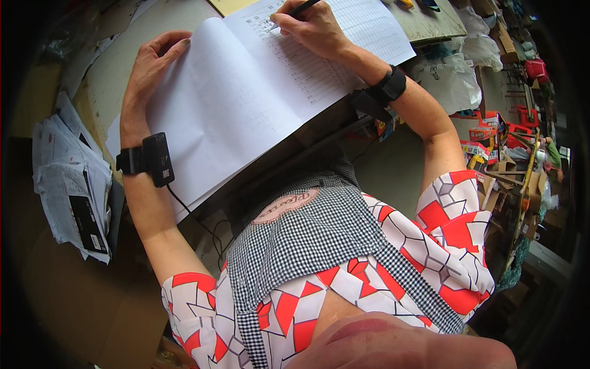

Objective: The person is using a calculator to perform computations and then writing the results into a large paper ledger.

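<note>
Fingers are seen loosely bent at the left hand (pixel 149 64), at 10 o'clock, and drawn narrow about a dark pen (pixel 304 7) at the right hand (pixel 319 34), at 12 o'clock. Directions are taken from the centre of the view. At 9 o'clock, a thick pile of papers (pixel 61 184) is seen. Beside it, the table (pixel 110 77) is partly covered by an open book (pixel 224 117), which is placed at 11 o'clock. The left edge of the book is met by the left hand; whether paper is pinched there cannot be told. A black device (pixel 158 160) is worn at the left wrist. The left page is seen as plain white; the right page is filled with ruled rows, over which the pen is held, its tip directed toward 8 o'clock. At 6 o'clock, a checked apron (pixel 307 246) is worn over a patterned shirt (pixel 458 237). A black band (pixel 388 86) is worn at the right wrist. White bags (pixel 455 83) are located at 2 o'clock, with red boxes (pixel 485 133) just below.
</note>
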The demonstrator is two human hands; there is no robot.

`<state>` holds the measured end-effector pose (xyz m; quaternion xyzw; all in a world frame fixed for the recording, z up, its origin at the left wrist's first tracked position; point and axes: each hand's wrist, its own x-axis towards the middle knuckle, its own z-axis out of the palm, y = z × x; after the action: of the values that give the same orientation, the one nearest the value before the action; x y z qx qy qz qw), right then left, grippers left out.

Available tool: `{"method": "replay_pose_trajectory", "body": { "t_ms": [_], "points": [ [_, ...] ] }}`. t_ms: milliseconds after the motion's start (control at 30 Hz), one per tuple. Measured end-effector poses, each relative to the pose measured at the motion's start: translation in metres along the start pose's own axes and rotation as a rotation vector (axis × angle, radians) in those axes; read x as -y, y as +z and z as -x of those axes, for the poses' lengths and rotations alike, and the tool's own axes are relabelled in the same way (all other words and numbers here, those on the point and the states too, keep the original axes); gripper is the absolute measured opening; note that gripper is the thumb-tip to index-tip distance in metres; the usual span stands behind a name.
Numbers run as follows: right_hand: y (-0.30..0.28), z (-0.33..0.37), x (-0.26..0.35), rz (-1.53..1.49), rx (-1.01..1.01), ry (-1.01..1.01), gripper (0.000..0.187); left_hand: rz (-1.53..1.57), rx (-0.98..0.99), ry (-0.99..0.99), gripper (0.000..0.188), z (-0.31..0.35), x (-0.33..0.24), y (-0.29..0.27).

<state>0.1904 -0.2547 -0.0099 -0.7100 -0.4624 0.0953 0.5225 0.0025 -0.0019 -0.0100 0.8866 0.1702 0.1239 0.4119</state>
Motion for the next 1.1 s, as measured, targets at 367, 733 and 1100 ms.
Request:
{"method": "replay_pose_trajectory", "body": {
  "t_ms": [367,733,1100],
  "points": [
    [-0.007,-0.001,0.004,-0.066,0.049,0.030,0.022,-0.022,-0.036,0.112,0.023,0.006,-0.012,0.001],
    [-0.011,0.006,0.013,-0.304,0.053,0.164,0.018,0.068,-0.023,0.030,0.024,0.011,-0.021,0.006],
    [-0.007,0.004,0.012,-0.370,0.012,0.192,0.017,0.079,0.017,0.035,0.030,0.003,-0.013,0.001]
  ]
}}
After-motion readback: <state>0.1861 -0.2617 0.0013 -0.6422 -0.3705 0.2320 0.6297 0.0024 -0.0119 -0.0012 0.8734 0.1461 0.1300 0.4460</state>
